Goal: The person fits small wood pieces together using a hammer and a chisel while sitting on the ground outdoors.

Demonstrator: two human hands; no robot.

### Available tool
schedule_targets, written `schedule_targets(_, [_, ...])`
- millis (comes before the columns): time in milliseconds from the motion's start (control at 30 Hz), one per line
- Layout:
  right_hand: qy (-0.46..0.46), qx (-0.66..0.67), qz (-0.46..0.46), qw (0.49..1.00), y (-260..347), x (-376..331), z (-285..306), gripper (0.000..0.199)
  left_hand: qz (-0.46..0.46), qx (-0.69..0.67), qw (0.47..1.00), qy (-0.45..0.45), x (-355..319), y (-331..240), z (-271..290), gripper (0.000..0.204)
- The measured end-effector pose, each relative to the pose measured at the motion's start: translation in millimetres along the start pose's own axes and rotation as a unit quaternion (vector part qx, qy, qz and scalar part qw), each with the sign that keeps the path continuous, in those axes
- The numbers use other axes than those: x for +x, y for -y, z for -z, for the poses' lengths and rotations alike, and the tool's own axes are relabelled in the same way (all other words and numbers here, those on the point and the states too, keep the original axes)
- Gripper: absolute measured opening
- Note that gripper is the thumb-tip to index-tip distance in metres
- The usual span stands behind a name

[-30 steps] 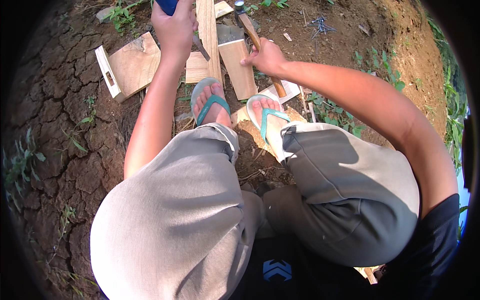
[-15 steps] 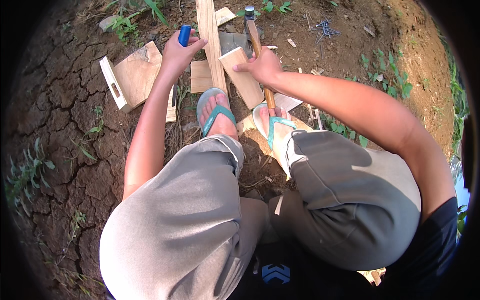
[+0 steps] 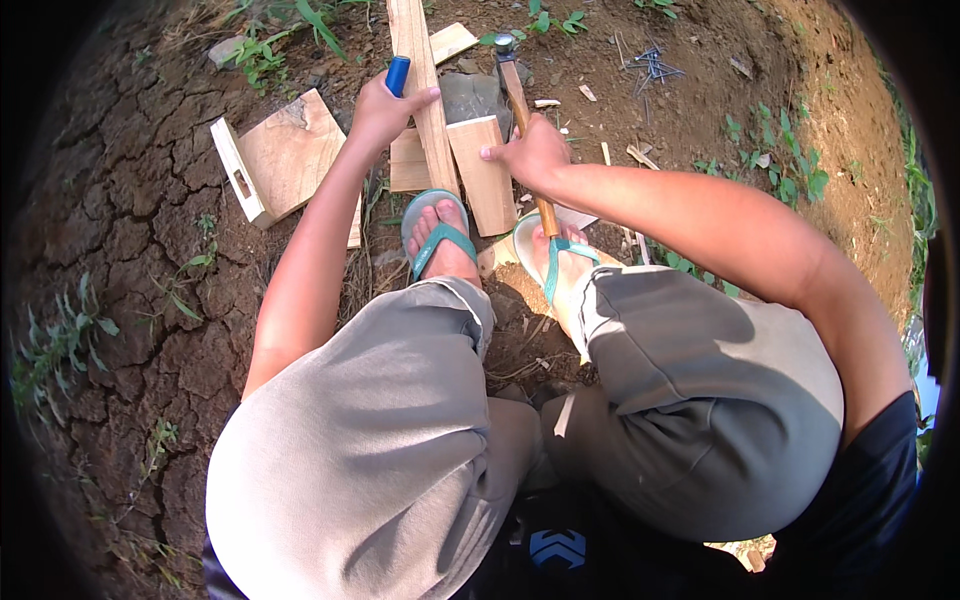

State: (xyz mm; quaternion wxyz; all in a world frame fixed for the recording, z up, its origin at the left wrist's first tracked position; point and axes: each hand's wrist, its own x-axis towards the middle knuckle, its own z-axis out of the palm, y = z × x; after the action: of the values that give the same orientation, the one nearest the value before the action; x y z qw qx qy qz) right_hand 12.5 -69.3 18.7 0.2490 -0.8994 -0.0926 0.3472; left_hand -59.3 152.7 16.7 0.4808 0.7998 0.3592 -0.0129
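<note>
My left hand (image 3: 380, 115) is closed around a blue-handled tool (image 3: 398, 75). Its lower part is hidden behind the hand and forearm. The left thumb reaches across a long wooden strip (image 3: 428, 120), which lies pointing away from my left foot. In my right hand (image 3: 540, 157) is a hammer (image 3: 514, 95) with a wooden handle, its metal head pointing away from me and its handle end by my right foot. The right thumb also presses on a flat wooden block (image 3: 484, 185) just right of the strip.
Left of my left hand lies a wide board joined to a slotted wooden piece (image 3: 240, 172). Behind the block is a grey stone (image 3: 470, 97). Loose nails (image 3: 655, 66) are heaped at the far right. Wood chips and offcuts lie around my sandalled feet (image 3: 440, 235).
The wooden block has turned under my right thumb and now points more straight away from me. My left hand has shifted right with the blue-handled tool, its thumb farther across the strip.
</note>
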Motion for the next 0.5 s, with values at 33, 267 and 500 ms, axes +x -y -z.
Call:
schedule_targets(33, [-0.003,-0.001,-0.005,1.0,-2.9,-0.4,-2.1,0.067,-0.007,-0.018,1.0,0.008,-3.6,-3.4,1.2,0.047])
schedule_targets(267, [0.014,0.051,0.065,0.996,-9.7,2.7,3.4,0.059,-0.012,-0.024,0.999,0.024,-13.4,-9.0,14.2,0.04])
schedule_targets(500, [0.066,0.009,0.166,0.984,-2.6,11.1,12.4,0.05,0.014,-0.042,0.999,0.026,-7.6,11.3,20.5,0.04])
